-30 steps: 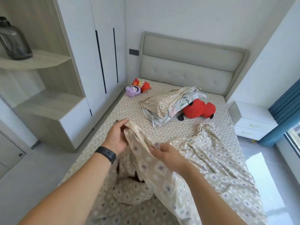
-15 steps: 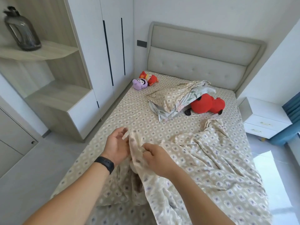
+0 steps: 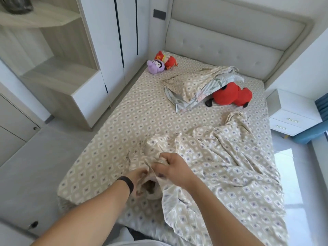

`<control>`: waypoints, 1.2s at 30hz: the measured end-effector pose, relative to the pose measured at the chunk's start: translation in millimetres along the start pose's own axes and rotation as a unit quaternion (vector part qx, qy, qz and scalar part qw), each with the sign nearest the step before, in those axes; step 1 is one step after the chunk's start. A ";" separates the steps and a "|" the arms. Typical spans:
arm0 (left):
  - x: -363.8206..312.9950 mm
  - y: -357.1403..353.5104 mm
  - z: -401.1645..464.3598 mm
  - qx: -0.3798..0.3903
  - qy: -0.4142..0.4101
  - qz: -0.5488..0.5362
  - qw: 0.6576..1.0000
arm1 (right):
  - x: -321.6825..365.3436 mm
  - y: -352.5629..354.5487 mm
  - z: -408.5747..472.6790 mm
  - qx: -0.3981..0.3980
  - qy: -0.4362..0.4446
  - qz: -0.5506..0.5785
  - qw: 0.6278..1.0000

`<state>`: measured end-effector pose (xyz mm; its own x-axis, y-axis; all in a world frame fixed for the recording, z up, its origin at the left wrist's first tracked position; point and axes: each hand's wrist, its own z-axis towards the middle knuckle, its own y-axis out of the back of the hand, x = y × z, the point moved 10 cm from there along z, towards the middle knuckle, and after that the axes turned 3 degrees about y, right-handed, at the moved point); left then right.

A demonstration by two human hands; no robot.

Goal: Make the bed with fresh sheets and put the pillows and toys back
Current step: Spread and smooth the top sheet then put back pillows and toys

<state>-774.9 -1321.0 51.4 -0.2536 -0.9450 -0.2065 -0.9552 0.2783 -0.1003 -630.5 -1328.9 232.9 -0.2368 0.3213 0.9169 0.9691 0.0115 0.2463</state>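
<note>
Room: beige diamond-print fitted bed (image 3: 124, 118), grey padded headboard (image 3: 230, 38).
Cover: loose matching cotton duvet cover (image 3: 221, 166), light, limp; take its edge.
Hands: my left hand (image 3: 140, 174) and right hand (image 3: 170, 167) both bunch its cloth.

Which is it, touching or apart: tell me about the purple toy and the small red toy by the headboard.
Touching. The head view shows the purple toy pressed against the small red toy with no bedsheet visible between them.
</note>
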 end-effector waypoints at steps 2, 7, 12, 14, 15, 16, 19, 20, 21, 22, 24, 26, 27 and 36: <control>0.4 -4.9 9.0 0.040 0.007 -0.076 0.996 | 1.5 4.7 -3.0 0.003 0.005 0.019 1.000; -46.8 -13.5 -18.9 0.059 -0.091 -0.198 0.974 | 1.9 -3.0 -9.4 0.038 0.020 0.027 0.999; -107.0 68.4 -47.1 -0.128 -0.214 -0.242 0.938 | -8.7 -29.1 -5.6 0.092 0.013 -0.024 0.995; -136.5 101.7 -65.7 -0.190 -0.285 -0.207 0.916 | -4.8 -52.1 1.6 0.114 0.014 -0.049 0.992; -153.7 116.6 -78.6 -0.211 -0.323 -0.187 0.903 | -1.7 -65.7 5.0 0.130 0.019 -0.066 0.989; -170.5 129.6 -98.9 -0.223 -0.362 -0.171 0.889 | 3.8 -80.4 7.0 0.149 0.026 -0.081 0.985; -239.3 160.3 -183.8 -0.212 -0.499 -0.154 0.826 | 27.9 -112.8 11.0 0.177 0.060 -0.077 0.979; -261.9 167.8 -213.5 -0.186 -0.537 -0.165 0.806 | 37.5 -117.8 13.7 0.169 0.069 -0.064 0.981; -278.8 172.2 -240.9 -0.154 -0.561 -0.182 0.793 | 45.7 -120.1 17.8 0.157 0.075 -0.043 0.984; -287.3 181.3 -259.0 -0.137 -0.574 -0.198 0.783 | 52.1 -124.8 21.4 0.153 0.078 -0.022 0.985; -280.2 203.8 -276.3 -0.166 -0.580 -0.214 0.768 | 57.3 -135.1 30.9 0.161 0.078 -0.018 0.984; -253.3 229.0 -258.0 -0.236 -0.559 -0.215 0.765 | 49.9 -142.9 38.9 0.175 0.076 -0.047 0.981; -235.6 236.6 -239.9 -0.252 -0.538 -0.226 0.772 | 42.4 -142.9 43.5 0.174 0.067 -0.055 0.981; -100.8 327.5 -108.5 -0.406 -0.381 -0.306 0.772 | -13.8 -159.6 53.5 0.188 0.032 -0.141 0.971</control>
<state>-1078.7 -1153.3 145.0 0.1513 -0.3957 -0.9058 -0.7197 -0.6723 0.1734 -778.3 -1284.5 164.2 -0.4890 0.1951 0.8502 0.8183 0.4402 0.3697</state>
